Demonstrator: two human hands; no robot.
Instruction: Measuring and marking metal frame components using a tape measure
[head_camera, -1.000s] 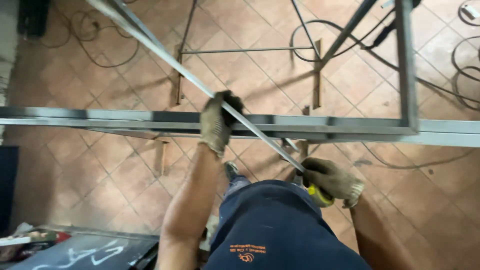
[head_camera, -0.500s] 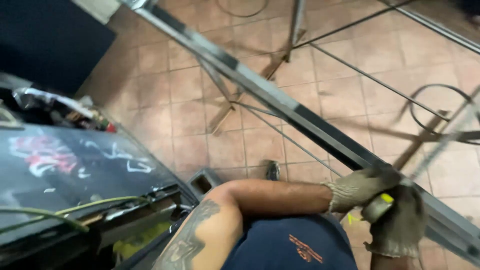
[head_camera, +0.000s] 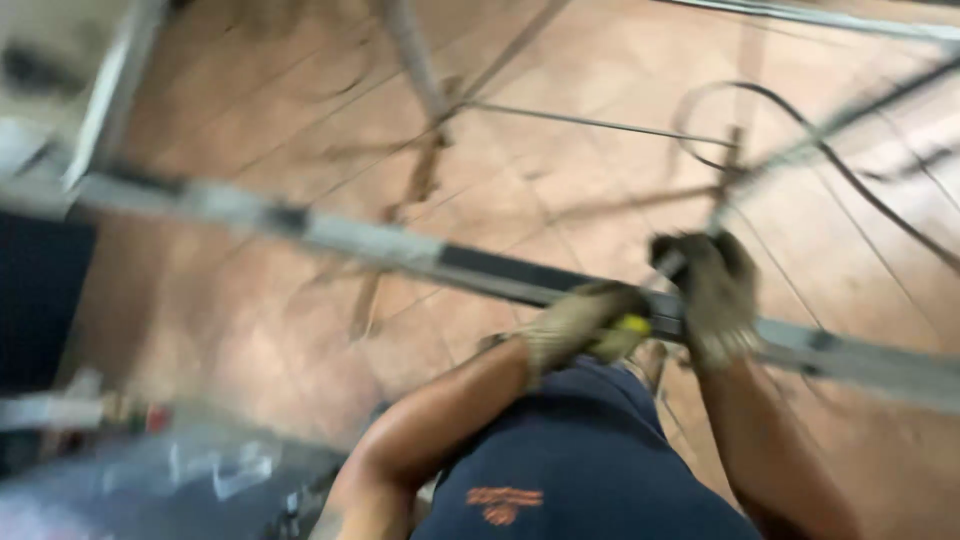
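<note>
Gloved left hand (head_camera: 575, 325) closed around a yellow-handled tool (head_camera: 628, 330) against the long metal bar (head_camera: 380, 245); gloved right hand (head_camera: 712, 292) clenched on the bar just beside it. Risk: the bar could shift or the tool slip toward the fingers, and the loose cable (head_camera: 850, 180) on the tiled floor (head_camera: 250, 330) could trip.

One head-worn view looks steeply down (blurred) at the tiled floor (head_camera: 560, 200), close above.

No packages, labels, signs, screens.
</note>
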